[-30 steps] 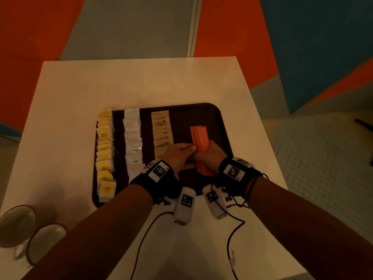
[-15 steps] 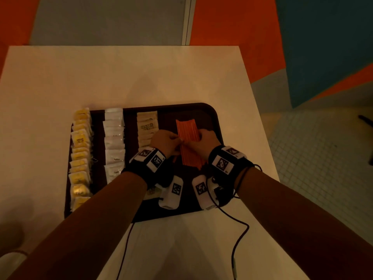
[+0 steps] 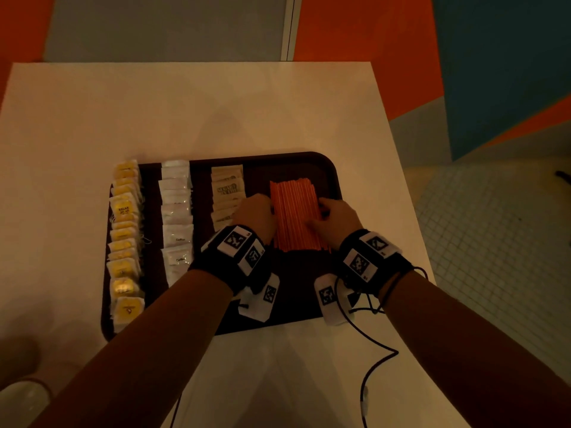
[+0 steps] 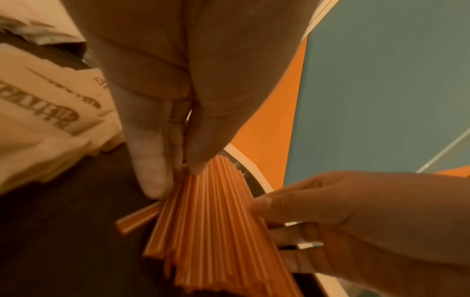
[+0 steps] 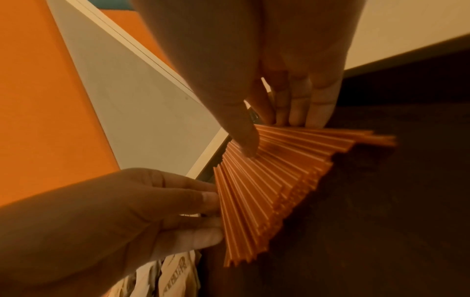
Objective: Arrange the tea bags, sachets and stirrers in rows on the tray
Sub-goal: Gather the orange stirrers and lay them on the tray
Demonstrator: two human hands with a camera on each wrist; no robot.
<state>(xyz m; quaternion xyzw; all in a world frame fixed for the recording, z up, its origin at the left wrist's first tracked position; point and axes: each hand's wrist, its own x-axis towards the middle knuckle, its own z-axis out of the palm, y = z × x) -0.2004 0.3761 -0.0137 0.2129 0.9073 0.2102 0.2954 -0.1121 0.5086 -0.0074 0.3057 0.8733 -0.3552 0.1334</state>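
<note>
A dark tray (image 3: pixel 327 168) holds a row of yellow tea bags (image 3: pixel 125 230) at its left, then white sachets (image 3: pixel 176 217), then beige sachets (image 3: pixel 227 189). Orange stirrers (image 3: pixel 293 217) lie side by side in a flat band on the tray's right part. My left hand (image 3: pixel 262 208) presses straight fingers against the band's left edge (image 4: pixel 175 170). On the other side, my right hand (image 3: pixel 324 211) has its fingers along the right edge and its thumb on top (image 5: pixel 269 132). The stirrers (image 5: pixel 274 191) fan out slightly between the two hands.
The tray sits on a white table (image 3: pixel 216 103), close to its right edge. A pale cup (image 3: pixel 21 400) shows at the near left corner. A black cable (image 3: pixel 380 359) trails from my right wrist across the table front.
My hands were together over a narrow bundle of stirrers and have moved apart. The stirrers are now spread into a wider flat band. The view has shifted a little to the right.
</note>
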